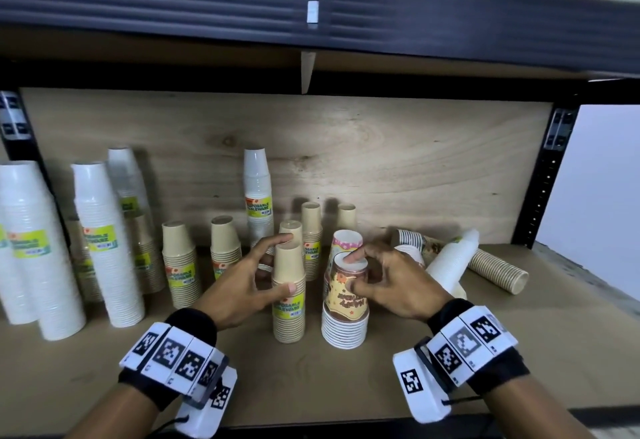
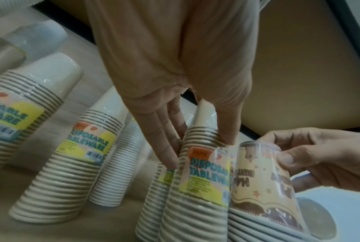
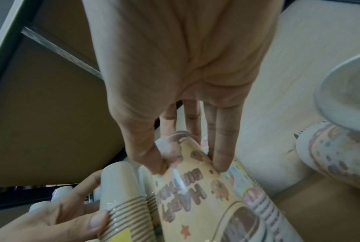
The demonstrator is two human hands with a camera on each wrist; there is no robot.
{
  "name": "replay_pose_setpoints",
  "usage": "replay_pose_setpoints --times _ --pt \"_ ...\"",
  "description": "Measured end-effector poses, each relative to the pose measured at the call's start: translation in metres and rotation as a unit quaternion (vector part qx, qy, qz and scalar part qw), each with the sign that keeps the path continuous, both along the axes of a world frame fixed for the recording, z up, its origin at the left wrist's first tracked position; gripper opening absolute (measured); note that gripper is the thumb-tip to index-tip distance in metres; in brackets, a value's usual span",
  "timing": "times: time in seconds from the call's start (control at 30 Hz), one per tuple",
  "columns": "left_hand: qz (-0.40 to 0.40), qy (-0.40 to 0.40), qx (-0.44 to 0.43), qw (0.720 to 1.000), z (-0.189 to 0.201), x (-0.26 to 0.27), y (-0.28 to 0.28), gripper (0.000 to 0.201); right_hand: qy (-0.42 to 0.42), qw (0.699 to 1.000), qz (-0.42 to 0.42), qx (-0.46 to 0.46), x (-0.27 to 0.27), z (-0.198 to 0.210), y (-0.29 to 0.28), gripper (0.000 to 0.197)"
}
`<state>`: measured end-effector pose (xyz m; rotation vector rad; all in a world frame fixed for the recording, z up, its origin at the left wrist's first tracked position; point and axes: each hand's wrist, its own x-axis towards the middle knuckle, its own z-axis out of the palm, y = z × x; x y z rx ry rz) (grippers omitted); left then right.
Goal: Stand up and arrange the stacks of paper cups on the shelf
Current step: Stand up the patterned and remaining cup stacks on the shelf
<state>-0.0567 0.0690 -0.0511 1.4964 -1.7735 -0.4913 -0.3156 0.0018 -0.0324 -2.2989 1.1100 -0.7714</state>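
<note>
A wrapped stack of brown paper cups [image 1: 289, 295] stands upright near the shelf's front middle. My left hand [image 1: 258, 276] grips it, thumb on the front [image 2: 226, 131] and fingers behind [image 2: 164, 142]. Right beside it stands a printed birthday cup stack [image 1: 346, 303], also upright. My right hand [image 1: 374, 276] grips its top, one finger lying on the cup's upturned base and the thumb [image 3: 152, 157] on the near side. A pink patterned stack [image 1: 346, 241] stands just behind it. The two held stacks touch [image 2: 230, 172].
Tall white stacks [image 1: 104, 241] and more brown stacks [image 1: 180, 262] stand at the left and back. At the right, a white stack [image 1: 453, 262] leans over and a striped stack [image 1: 498, 269] lies on its side. The shelf board [image 1: 346, 386] runs bare along the front edge.
</note>
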Motion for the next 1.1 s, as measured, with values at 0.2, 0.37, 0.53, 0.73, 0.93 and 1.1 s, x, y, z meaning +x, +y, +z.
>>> replay_pose_setpoints --times 0.2,0.37,0.53,0.73,0.93,1.1 --pt "0.023 -0.061 -0.013 0.998 0.012 -0.004 0.012 0.084 0.023 1.000 0.017 0.006 -0.009 0.008 0.005 0.038" --pt "0.143 -0.148 -0.114 0.972 0.042 -0.014 0.021 0.080 -0.007 0.998 -0.054 0.015 -0.049 0.022 -0.007 0.037" --pt "0.076 -0.177 -0.112 0.975 0.068 -0.083 0.021 0.047 0.114 0.973 -0.198 0.033 -0.112 0.030 -0.042 0.039" --pt "-0.014 -0.213 -0.039 0.976 0.054 -0.174 -0.013 0.036 0.130 0.942 -0.289 0.107 -0.153 0.011 -0.108 0.079" --pt "0.018 -0.305 0.082 0.949 0.019 -0.213 -0.051 0.051 0.058 0.916 -0.374 0.133 -0.132 -0.005 -0.137 0.084" --pt "0.041 -0.318 0.137 0.937 0.001 -0.217 -0.069 0.064 0.021 0.911 -0.369 0.181 -0.119 -0.020 -0.155 0.094"
